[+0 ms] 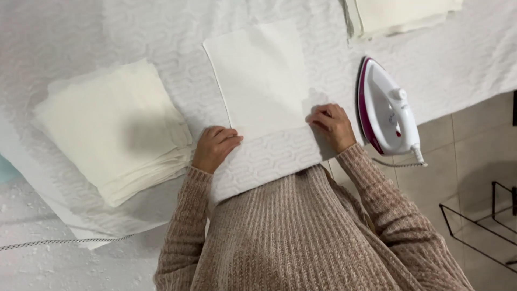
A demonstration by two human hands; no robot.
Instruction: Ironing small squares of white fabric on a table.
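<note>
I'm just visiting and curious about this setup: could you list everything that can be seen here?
flat white rectangular cloth: one, white, spread mid-board under both hands
stack of folded cream cloths: one stack, cream, left side of the board
second pile of folded cream cloth: one, cream, top edge, partly cut off
white and magenta steam iron: one, standing on the board's right edge
braided iron cord: one, grey-white, trailing from the iron's base
white textured padded board cover: one, white, under everything
black wire rack: one, on the tiled floor, lower right
left hand: on the cloth's near left corner
right hand: on its near right corner
</note>
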